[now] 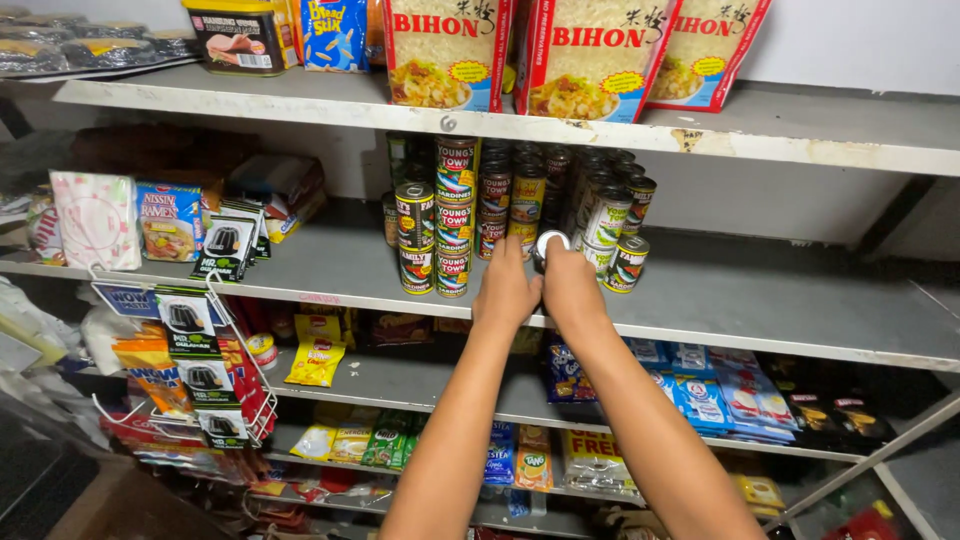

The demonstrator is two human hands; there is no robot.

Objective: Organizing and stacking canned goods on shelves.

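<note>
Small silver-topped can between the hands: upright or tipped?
Tipped: the silver-topped can shows its round end to the camera, held between left hand and right hand.

A grey shelf (760, 290) carries stacked tin cans (452, 220) and noodle packets (170, 220).

Left hand (505, 288) and right hand (570, 285) side by side at front of middle shelf (760, 305), both on one can (549, 245); stacked cans (440, 225) left of it, more cans (610, 215) right and behind; noodle bags (520, 50) on top shelf (300, 105) above; hanging packets (205, 375) far left; snack packs (700, 390) on lower shelf beneath.
</note>
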